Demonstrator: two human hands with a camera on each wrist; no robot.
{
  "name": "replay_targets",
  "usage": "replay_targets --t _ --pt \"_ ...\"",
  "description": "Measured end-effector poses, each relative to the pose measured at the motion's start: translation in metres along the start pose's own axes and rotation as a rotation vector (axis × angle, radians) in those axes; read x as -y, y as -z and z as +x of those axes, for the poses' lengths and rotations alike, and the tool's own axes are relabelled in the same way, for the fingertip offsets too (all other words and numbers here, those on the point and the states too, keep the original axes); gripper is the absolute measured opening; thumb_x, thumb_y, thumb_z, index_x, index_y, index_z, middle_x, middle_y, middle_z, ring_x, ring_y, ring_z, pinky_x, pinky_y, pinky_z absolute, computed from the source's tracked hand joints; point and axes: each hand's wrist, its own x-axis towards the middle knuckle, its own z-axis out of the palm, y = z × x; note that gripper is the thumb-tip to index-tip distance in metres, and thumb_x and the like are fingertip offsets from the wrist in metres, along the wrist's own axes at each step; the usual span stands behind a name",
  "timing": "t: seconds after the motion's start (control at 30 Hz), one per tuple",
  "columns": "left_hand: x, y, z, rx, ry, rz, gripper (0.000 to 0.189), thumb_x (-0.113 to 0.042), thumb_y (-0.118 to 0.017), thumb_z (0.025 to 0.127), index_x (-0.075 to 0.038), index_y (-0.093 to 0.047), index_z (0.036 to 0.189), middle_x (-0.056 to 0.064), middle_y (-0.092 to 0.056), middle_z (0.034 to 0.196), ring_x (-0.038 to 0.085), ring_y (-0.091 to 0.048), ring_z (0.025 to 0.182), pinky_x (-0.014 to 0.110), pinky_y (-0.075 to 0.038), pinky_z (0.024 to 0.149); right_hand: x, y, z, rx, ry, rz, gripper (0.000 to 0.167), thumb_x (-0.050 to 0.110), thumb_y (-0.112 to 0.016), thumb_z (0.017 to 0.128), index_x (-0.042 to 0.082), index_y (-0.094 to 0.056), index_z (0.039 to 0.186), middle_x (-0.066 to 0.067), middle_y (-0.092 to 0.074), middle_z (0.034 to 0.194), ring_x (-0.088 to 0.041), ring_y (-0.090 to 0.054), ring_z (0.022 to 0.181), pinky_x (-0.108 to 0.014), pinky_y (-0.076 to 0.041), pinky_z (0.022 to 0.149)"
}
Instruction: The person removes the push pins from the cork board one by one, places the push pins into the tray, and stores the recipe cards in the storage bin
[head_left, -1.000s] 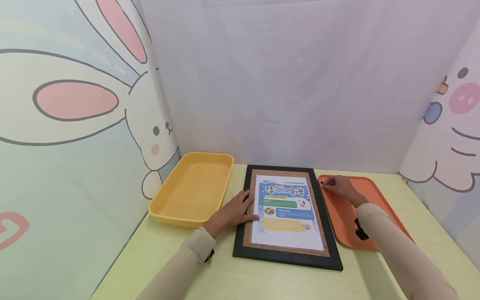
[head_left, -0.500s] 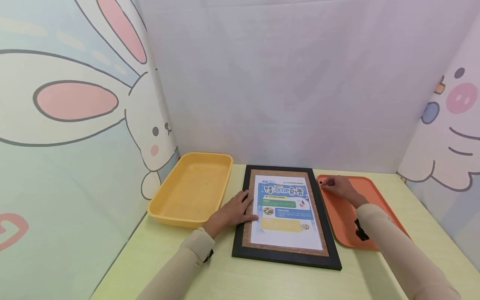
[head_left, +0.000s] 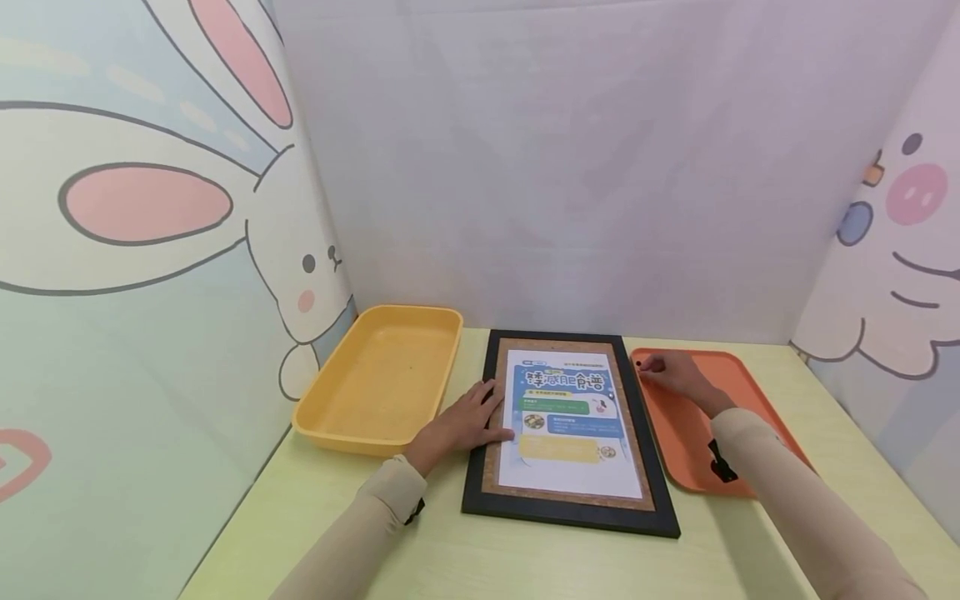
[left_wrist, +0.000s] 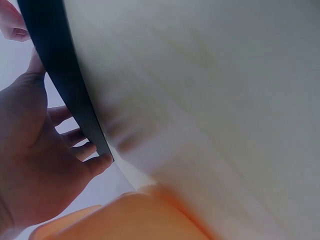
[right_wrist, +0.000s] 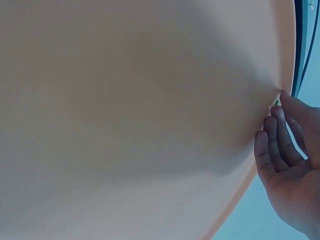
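A black-framed cork board (head_left: 572, 511) lies on the table with a printed paper sheet (head_left: 572, 479) on it. My left hand (head_left: 463, 423) rests on the board's left side, fingers spread over the frame and thumb on the sheet; the left wrist view shows several fingertips (left_wrist: 102, 159) along the black edge. My right hand (head_left: 678, 375) is at the upper left corner of the orange tray (head_left: 686, 446). In the right wrist view, its thumb and index finger pinch a small green object (right_wrist: 277, 103), mostly hidden. By the fingertips, a tiny black dot (head_left: 639, 363) shows on the tray.
A deep yellow tray (head_left: 390, 375) stands left of the board, close to the left wall with its rabbit drawing. The orange tray lies right beside the board's frame. A pale curtain (head_left: 540, 167) hangs behind the table. A small dark speck (head_left: 611, 395) is on the sheet's right edge.
The whole head view has drifted slightly to the left. Both hands keep their places on the board and at the tray corner.
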Motion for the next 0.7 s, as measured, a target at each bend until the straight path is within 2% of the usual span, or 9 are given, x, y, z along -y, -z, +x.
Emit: replay_targets --t 0.37,0.57,0.7 --pt "0.0012 -0.0013 -0.0003 -0.02 -0.029 0.012 0.092 -0.069 -0.057 0.097 -0.009 -0.034 0.163 0.015 -0.024 0.17 0.035 -0.024 0.156 0.049 -0.03 0.123 0.0002 0.0006 -0.0032 -0.007 0.05 -0.008 0.016 0.01 -0.075 0.096 -0.005 -0.073 0.103 -0.021 -0.072 0.1 -0.033 -0.065 0.088 -0.053 -0.058 0.087" --pt "0.0026 -0.003 -0.0001 -0.028 -0.043 0.022 0.093 -0.069 -0.056 0.097 -0.007 -0.034 0.162 0.017 -0.024 0.17 0.035 -0.026 0.155 0.049 -0.031 0.122 -0.0002 0.0001 -0.005 -0.005 0.059 -0.023 0.016 0.01 -0.075 0.096 -0.004 -0.074 0.104 -0.019 -0.072 0.1 -0.031 -0.065 0.087 -0.046 -0.059 0.084" --pt "0.0023 -0.0023 0.0009 -0.024 -0.036 0.017 0.094 -0.069 -0.057 0.097 -0.007 -0.032 0.163 0.016 -0.024 0.17 0.035 -0.025 0.156 0.049 -0.03 0.122 0.0007 0.0005 -0.0067 -0.008 0.074 -0.028 0.015 0.008 -0.075 0.096 -0.004 -0.075 0.104 -0.017 -0.073 0.099 -0.029 -0.066 0.087 -0.049 -0.059 0.084"
